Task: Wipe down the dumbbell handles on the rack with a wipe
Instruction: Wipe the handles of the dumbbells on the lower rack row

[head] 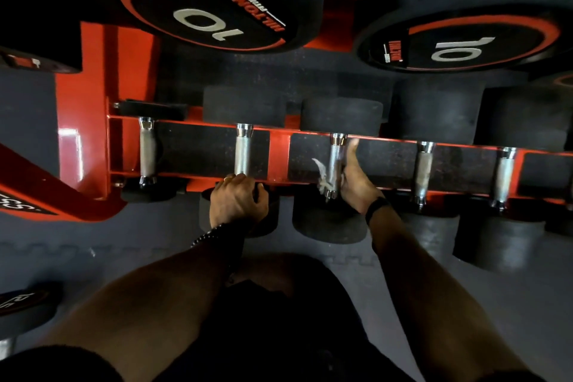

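Dumbbell handle (335, 161) gripped with wipe (321, 175) by right hand (356, 178).

A red steel rack (279, 150) carries a row of black dumbbells (338, 164) across its lower rails, chrome handles spanning the gap; two "10" dumbbells (201, 0) sit on the tier above.

Two large black dumbbell ends on upper rack tier, each marked white "10".

Left dumbbell end (201, 0): "10" appears upside down; small red brand lettering beside it, blurred, reads roughly "HILTON", white line of smaller text unreadable.

Right dumbbell end (459, 43): "10" turned sideways; same red brand mark at left, too blurred to read.

Rack frame (28, 201), lower left: white letters "ESS", partly cut off.

Dumbbell end (21, 301) at bottom left: white lettering, unreadable.
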### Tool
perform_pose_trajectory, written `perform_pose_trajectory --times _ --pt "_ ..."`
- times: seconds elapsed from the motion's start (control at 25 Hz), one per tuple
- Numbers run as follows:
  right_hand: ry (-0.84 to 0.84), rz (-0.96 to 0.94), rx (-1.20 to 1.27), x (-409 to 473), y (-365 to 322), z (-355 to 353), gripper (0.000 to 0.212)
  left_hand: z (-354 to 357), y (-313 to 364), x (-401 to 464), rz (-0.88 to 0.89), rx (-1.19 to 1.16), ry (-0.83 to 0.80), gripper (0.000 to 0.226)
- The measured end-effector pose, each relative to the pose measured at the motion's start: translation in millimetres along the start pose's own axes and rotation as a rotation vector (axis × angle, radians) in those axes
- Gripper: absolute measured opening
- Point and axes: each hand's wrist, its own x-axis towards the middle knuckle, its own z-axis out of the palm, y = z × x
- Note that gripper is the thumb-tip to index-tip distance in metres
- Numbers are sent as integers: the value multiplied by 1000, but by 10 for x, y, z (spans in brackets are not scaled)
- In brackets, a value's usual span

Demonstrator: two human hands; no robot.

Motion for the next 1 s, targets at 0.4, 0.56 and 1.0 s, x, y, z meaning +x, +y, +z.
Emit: perform_pose_trajectory --times 0.4,0.56,1.0 --pt "25 -3 -22 211 113 -4 37 59 -57 -20 93 58 41 22" --pt "124 -110 -144 241 166 24 43 57 -61 -38 114 78 50 20" --pt "44 -135 -870 59 110 -642 54 29 -26 -11 39 -3 95 21"
